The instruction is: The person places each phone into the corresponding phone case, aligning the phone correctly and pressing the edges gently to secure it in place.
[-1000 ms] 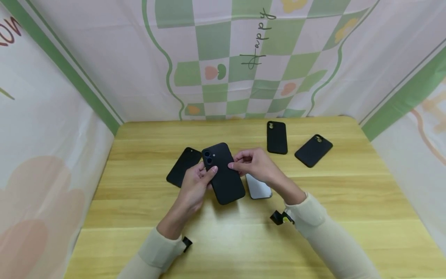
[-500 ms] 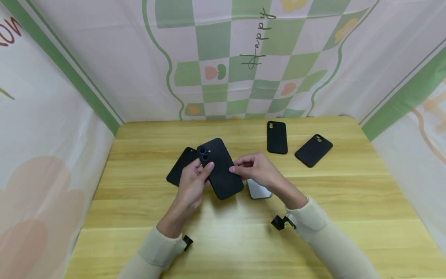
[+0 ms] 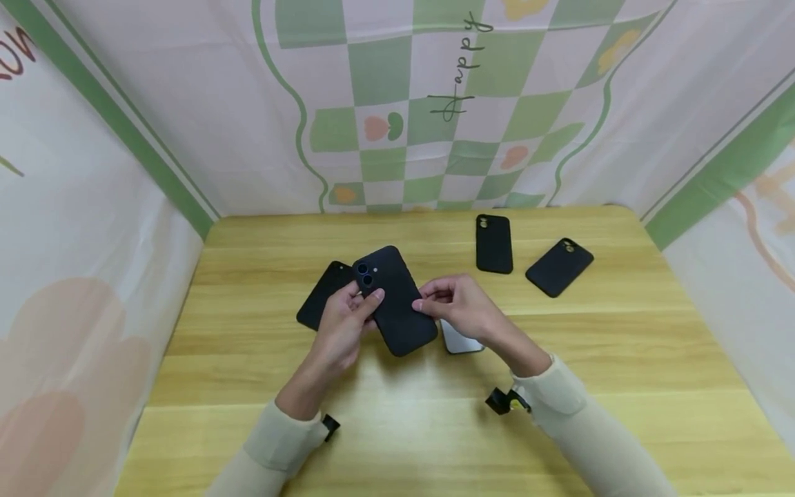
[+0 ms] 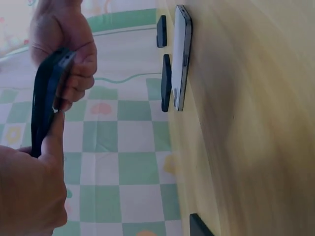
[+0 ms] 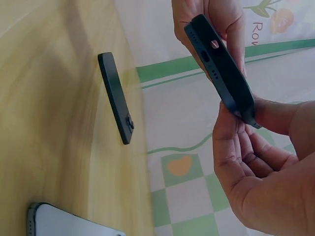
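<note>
A phone in a black case [image 3: 400, 314] is held tilted above the table, its back and two camera lenses facing up in the head view. My left hand [image 3: 340, 321] grips its left edge, with the thumb on the back. With thumb and fingers, my right hand [image 3: 462, 304] pinches its right edge near the lower corner. In the right wrist view, the case [image 5: 248, 110] bends outward from the phone at that pinch, and the port end is visible. Below the right hand lies a white-faced phone [image 3: 461, 339], partly covered. A black phone-shaped item [image 3: 319, 300] lies behind the left hand.
Two black phone cases with camera cutouts, an upright one [image 3: 494, 245] and a slanted one [image 3: 560, 268], lie at the back right of the wooden table [image 3: 397, 428]. A patterned cloth [image 3: 379, 76] hangs behind the table, with more cloth at both sides.
The held phone has shifted slightly up and left, then a little back to the right. My right hand's pinch has moved slightly down along the phone's edge. The items on the table have stayed put.
</note>
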